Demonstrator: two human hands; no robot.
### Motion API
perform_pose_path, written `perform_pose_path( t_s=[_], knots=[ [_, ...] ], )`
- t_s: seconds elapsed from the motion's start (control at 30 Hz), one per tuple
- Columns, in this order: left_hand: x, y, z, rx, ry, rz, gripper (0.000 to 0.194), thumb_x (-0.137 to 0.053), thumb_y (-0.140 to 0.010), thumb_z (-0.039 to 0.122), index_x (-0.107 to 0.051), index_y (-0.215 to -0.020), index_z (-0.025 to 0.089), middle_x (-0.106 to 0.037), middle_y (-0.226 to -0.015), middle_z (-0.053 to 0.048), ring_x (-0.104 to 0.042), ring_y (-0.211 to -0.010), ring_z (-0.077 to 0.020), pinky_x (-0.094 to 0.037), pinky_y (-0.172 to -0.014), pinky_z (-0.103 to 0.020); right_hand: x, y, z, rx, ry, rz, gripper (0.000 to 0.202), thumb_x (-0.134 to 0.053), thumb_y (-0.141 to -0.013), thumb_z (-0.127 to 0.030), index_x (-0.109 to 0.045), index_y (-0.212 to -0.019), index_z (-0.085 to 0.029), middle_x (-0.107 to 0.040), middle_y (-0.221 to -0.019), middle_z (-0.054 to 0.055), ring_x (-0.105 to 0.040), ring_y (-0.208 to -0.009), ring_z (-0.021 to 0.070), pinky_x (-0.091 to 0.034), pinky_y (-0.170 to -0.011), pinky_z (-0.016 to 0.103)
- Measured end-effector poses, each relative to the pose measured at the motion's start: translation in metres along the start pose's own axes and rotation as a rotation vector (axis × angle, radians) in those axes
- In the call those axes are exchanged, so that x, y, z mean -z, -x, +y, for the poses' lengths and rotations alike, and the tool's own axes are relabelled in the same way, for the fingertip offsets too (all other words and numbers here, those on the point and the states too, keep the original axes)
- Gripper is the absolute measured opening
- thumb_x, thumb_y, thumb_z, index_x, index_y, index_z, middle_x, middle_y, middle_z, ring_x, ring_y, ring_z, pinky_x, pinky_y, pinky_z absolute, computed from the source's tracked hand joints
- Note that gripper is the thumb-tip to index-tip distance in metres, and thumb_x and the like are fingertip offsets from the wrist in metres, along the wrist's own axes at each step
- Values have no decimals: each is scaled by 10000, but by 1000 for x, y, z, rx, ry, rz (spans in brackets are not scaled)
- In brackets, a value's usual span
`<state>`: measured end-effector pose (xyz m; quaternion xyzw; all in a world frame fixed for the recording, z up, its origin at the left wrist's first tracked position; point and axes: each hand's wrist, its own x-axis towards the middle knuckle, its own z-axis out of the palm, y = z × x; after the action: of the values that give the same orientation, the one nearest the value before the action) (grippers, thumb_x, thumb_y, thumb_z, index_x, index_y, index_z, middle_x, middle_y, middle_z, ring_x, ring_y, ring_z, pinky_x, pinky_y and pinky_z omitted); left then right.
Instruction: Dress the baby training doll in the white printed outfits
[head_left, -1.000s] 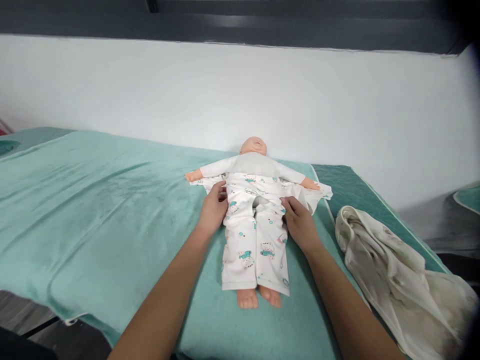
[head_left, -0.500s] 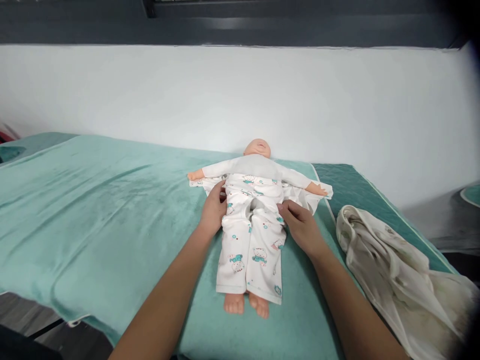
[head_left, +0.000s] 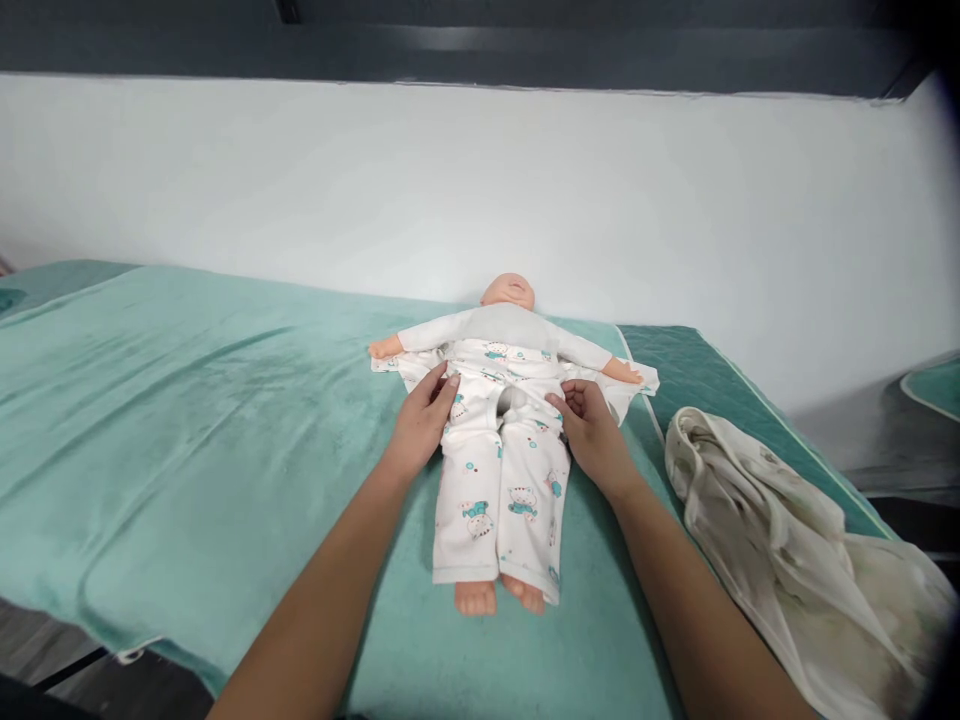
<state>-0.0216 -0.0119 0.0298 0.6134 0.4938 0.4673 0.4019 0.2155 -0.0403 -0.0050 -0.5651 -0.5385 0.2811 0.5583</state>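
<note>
A baby doll lies on its back, head toward the wall, arms spread wide. White baby trousers with a cartoon print cover its legs up to the waist, and bare feet stick out of the cuffs. A gap at the crotch shows grey beneath. My left hand is closed on the trousers' left edge at the hip, thumb on top. On the opposite hip my right hand pinches the cloth between thumb and fingers. A printed white shirt lies spread under the doll's arms and back.
A green cloth covers the bed, wrinkled at the left. A crumpled cream blanket lies at the right, on the edge of a darker green quilted mat. Behind the doll's head rises a white wall.
Both hands have shifted their hold at the trouser sides, and my left thumb now lies over the cloth. The cuffs have drawn slightly down over the feet. The view has shifted slightly.
</note>
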Motion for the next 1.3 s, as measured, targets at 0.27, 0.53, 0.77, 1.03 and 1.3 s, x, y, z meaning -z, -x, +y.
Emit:
perform_pose_path(
  t_s=[0.27,0.53,0.77,1.03,1.3],
  knots=[
    [-6,-8,-12,-10,57,59,518,-578,-895,500,-568,-1336,229,-645,-1254,-90,-611,-1112,-233,-486,-986,-387,3,-6,-6,80,43,77,604,-704,-811,-481,-486,-1337,-282,-517,-1330,94,-563,-1148,221,-540,-901,386],
    [-7,-22,-10,-310,-67,45,498,-483,-894,186,-506,-1385,261,-494,-1477,-46,-450,-1369,-211,-370,-1148,-387,1,-21,-27,450,222,-43,394,-602,-889,-286,-553,-1280,-291,-564,-1303,60,-491,-1260,238,-383,-1097,450],
    [0,-48,7,-538,-405,-197,718,-433,-691,-27,-526,-1350,241,-503,-1394,-58,-451,-1308,-224,-380,-1120,-410,2,-56,-42,452,562,-228,409,-736,-786,-483,-568,-1070,-241,-537,-1147,82,-481,-1090,285,-389,-970,464],
    [-9,-52,22,-664,-771,-200,487,-470,-636,-51,-584,-1030,210,-592,-1084,-56,-448,-1037,-258,-424,-879,-411,-4,-44,-42,604,853,-94,301,-749,-806,-405,-515,-763,-220,-584,-914,31,-440,-912,240,-312,-781,367],
    [-6,-40,14,-674,-904,-110,229,-530,-763,27,-608,-868,215,-607,-973,-54,-458,-961,-258,-404,-791,-422,0,-28,-32,666,915,-7,236,-629,-902,-387,-516,-778,-220,-589,-742,10,-482,-783,213,-285,-714,340]
  ],
)
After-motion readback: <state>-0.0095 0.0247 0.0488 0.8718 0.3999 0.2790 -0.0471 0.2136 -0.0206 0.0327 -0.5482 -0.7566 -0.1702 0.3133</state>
